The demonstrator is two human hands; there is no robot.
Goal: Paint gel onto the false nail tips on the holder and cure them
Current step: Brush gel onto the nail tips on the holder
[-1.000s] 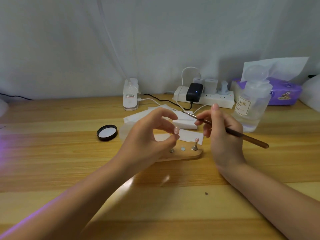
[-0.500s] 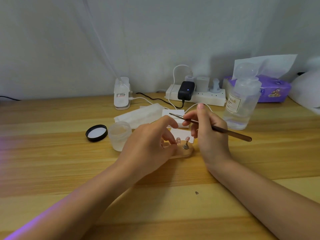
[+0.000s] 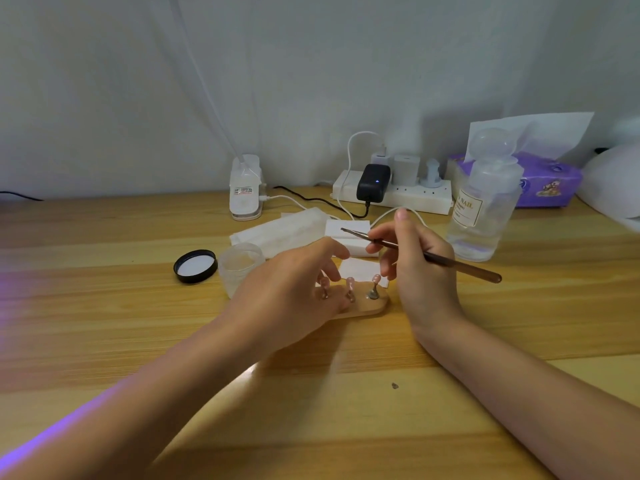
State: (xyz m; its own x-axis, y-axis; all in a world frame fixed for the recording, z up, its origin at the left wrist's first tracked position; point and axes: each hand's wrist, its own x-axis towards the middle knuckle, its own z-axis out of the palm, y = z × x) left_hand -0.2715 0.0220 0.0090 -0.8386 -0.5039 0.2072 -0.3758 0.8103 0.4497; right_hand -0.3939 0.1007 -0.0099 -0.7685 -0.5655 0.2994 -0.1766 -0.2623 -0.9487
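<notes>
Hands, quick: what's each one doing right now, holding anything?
Left hand: fingers loosely curled over the wooden nail holder; whether it grips anything cannot be told.
Right hand: holding the nail brush.

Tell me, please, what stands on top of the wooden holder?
Three pink nail tips on small metal stands rise from the wooden holder. The left hand covers the holder's left part, so anything there is hidden.
</notes>
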